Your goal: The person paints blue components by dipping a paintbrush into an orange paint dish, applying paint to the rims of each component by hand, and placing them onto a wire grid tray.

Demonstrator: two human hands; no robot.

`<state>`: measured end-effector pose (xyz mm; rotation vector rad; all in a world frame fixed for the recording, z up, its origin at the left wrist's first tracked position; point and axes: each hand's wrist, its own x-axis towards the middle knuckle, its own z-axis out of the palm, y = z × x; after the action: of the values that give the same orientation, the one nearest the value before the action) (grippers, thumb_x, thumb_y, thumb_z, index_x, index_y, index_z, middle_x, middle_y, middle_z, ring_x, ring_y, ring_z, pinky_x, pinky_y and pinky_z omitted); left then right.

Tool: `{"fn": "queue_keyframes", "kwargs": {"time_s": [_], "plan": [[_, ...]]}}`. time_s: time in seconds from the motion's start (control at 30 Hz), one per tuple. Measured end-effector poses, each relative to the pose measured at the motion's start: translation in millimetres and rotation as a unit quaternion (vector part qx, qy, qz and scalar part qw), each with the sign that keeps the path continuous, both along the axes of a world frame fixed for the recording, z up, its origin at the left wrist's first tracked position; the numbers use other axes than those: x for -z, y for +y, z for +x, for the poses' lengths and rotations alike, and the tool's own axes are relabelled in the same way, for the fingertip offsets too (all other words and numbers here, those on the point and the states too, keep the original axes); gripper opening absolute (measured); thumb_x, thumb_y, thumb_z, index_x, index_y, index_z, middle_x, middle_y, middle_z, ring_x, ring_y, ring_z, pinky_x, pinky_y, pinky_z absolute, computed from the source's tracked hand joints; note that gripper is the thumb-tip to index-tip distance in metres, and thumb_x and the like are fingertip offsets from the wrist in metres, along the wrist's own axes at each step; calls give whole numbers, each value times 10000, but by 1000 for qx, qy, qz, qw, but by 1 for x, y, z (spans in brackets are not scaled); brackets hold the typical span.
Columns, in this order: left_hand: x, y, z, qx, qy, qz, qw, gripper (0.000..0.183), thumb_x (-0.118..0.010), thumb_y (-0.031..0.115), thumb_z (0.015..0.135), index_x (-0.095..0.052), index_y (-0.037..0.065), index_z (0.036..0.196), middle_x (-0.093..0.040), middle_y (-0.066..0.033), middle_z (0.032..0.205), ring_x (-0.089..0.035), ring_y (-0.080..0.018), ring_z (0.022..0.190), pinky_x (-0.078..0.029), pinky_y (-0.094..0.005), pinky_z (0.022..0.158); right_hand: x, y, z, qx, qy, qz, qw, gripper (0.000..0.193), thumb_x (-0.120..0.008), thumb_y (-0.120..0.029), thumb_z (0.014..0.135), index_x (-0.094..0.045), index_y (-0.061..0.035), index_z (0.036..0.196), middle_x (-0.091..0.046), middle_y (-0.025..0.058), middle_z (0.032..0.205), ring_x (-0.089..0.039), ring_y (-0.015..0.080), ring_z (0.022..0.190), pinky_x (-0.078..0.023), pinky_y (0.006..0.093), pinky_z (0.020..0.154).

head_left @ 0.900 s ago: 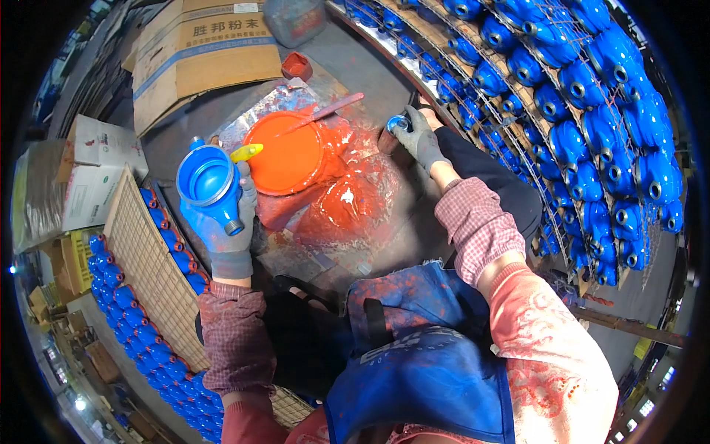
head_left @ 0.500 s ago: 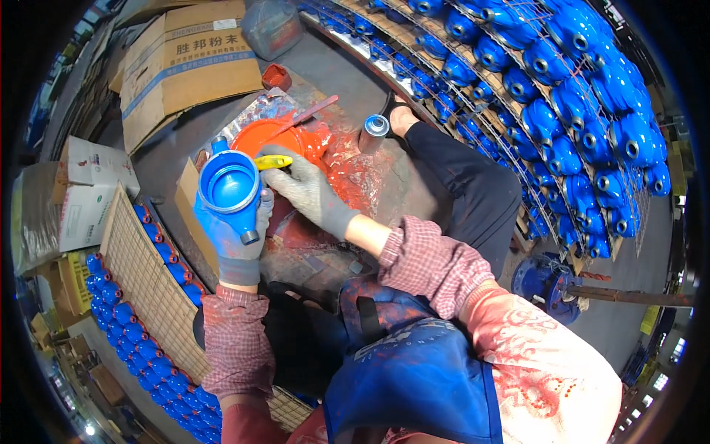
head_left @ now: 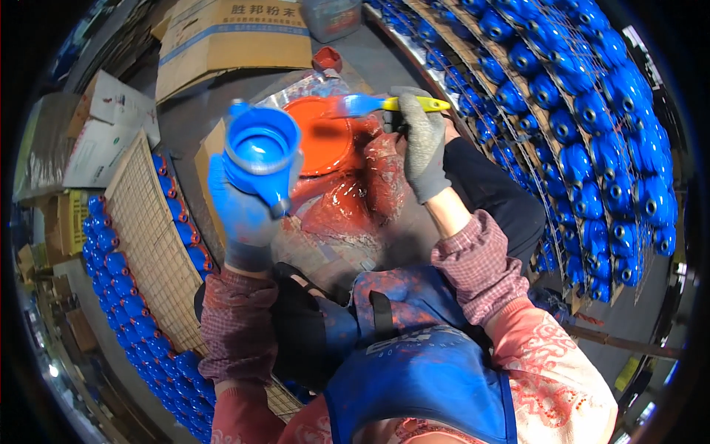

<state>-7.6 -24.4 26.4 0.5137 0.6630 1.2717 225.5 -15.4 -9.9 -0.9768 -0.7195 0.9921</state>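
Brush (head_left: 362, 105) in right hand (head_left: 425, 148) seemingly clears tub rim (head_left: 323, 173).

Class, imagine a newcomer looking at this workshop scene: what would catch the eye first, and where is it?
Probably the vivid orange-red paint, a round pool at upper centre. Next, the rows of glossy blue metal housings racked along the right side. Then the left hand holding a single blue cup-shaped housing, and the right hand gripping a yellow-handled paintbrush.
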Motion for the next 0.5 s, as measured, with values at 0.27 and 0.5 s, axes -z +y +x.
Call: {"fn": "queue_keyframes", "kwargs": {"time_s": [0.27,0.5], "plan": [[25,27,-39,-9,-254,-20,967,608,-486,467,936,-407,39,1360,-477,-169,1348,-488,-307,1229,-418,-475,1041,61,34,17,-114,-246,-108,956,285,-614,-223,939,-661,23,1076,-671,54,859,-607,119,704,-480,251,634],[38,33,-52,120,-305,9,945,664,-504,559,902,-415,71,1342,-503,-166,1290,-541,-295,1132,-488,-402,913,72,44,8,-131,-291,-127,939,272,-659,-222,910,-676,25,1021,-678,33,853,-598,94,734,-472,249,639]]}}
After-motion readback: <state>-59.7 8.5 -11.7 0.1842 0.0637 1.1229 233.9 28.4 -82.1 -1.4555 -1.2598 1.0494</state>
